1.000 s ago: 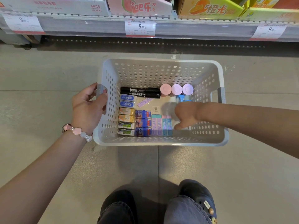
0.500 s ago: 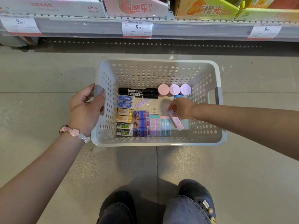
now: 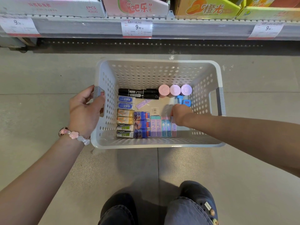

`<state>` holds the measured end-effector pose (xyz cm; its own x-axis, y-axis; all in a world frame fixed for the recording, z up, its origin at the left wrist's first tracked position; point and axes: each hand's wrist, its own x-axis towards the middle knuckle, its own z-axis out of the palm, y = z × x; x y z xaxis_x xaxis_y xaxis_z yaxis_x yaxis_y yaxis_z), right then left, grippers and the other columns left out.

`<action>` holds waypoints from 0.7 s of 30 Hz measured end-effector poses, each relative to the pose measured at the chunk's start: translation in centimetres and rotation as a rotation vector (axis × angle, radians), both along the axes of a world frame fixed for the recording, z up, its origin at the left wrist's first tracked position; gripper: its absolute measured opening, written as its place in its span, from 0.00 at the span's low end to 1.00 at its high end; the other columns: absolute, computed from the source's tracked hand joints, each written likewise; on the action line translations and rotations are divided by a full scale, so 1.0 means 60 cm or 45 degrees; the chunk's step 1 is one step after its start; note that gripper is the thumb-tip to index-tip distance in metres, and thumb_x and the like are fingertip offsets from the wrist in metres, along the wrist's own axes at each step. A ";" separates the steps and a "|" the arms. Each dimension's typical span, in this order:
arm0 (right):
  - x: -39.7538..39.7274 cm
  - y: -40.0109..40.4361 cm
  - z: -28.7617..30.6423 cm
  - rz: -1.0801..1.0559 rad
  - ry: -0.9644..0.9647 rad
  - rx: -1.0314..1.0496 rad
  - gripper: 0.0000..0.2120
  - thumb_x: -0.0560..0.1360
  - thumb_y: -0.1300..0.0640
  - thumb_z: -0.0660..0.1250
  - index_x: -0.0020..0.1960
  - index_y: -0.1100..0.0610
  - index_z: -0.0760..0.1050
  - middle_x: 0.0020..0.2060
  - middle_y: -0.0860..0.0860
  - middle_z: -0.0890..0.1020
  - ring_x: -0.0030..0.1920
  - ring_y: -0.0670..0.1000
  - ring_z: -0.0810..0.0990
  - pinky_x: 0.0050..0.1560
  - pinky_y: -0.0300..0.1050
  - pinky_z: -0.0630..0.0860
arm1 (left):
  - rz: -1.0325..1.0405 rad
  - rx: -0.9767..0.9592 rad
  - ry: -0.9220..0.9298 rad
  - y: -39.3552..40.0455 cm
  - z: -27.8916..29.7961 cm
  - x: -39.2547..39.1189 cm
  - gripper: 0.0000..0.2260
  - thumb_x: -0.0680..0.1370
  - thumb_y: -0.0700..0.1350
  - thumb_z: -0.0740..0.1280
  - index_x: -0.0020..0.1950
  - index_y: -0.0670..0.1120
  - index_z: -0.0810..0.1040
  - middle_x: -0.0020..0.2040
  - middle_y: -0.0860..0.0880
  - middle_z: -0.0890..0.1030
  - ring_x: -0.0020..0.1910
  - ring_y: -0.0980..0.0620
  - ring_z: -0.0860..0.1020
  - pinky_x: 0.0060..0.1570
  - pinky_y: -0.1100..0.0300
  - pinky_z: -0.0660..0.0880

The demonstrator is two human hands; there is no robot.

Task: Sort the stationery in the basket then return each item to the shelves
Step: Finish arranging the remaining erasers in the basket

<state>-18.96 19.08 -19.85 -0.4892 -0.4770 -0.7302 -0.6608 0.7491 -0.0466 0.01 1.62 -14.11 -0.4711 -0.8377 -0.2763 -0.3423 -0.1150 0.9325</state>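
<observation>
A white perforated basket (image 3: 203, 144) stands on the floor in front of me. My left hand (image 3: 84, 112) grips its left handle. My right hand (image 3: 179, 113) reaches inside and holds a pink eraser (image 3: 173, 129) set down at the right end of a row of pastel erasers (image 3: 160, 126). Boxed erasers (image 3: 125, 118) line the left wall, with purple-blue packs (image 3: 141, 124) beside them. Two black markers (image 3: 138, 93) lie at the back. Three round pastel caps (image 3: 175, 90) stand at the back right, with small blue items (image 3: 184, 100) below them.
A loose pink strip (image 3: 142, 103) and a barcode label (image 3: 154, 110) lie on the basket floor. A shelf edge (image 3: 194, 28) with price tags (image 3: 137, 28) and cartons (image 3: 206, 7) runs across the top. My shoes (image 3: 199, 203) are near the bottom.
My right hand held the pink eraser tilted in the basket's right part, then brought it down left into line with the pastel eraser row. The left hand stayed on the handle.
</observation>
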 end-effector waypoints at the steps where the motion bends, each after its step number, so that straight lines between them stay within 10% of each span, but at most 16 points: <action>1: 0.000 0.002 -0.001 0.046 0.023 -0.006 0.12 0.78 0.65 0.58 0.60 0.66 0.73 0.54 0.58 0.79 0.56 0.57 0.78 0.51 0.45 0.76 | 0.003 -0.003 0.000 0.000 0.000 0.000 0.08 0.77 0.37 0.66 0.51 0.47 0.81 0.44 0.47 0.80 0.37 0.51 0.79 0.33 0.61 0.77; 17: 0.011 -0.008 0.018 0.662 0.293 0.023 0.11 0.77 0.64 0.59 0.58 0.61 0.73 0.53 0.55 0.80 0.52 0.57 0.80 0.36 0.44 0.69 | 0.007 -0.018 -0.021 0.001 0.000 0.000 0.10 0.77 0.37 0.65 0.56 0.43 0.80 0.50 0.40 0.81 0.41 0.46 0.79 0.35 0.56 0.77; 21: 0.028 -0.047 0.034 0.894 0.309 -0.323 0.13 0.75 0.67 0.58 0.59 0.61 0.71 0.47 0.56 0.80 0.41 0.58 0.79 0.26 0.41 0.59 | 0.018 -0.008 -0.040 0.002 0.003 -0.003 0.09 0.77 0.38 0.66 0.55 0.46 0.81 0.51 0.41 0.81 0.42 0.46 0.80 0.41 0.50 0.79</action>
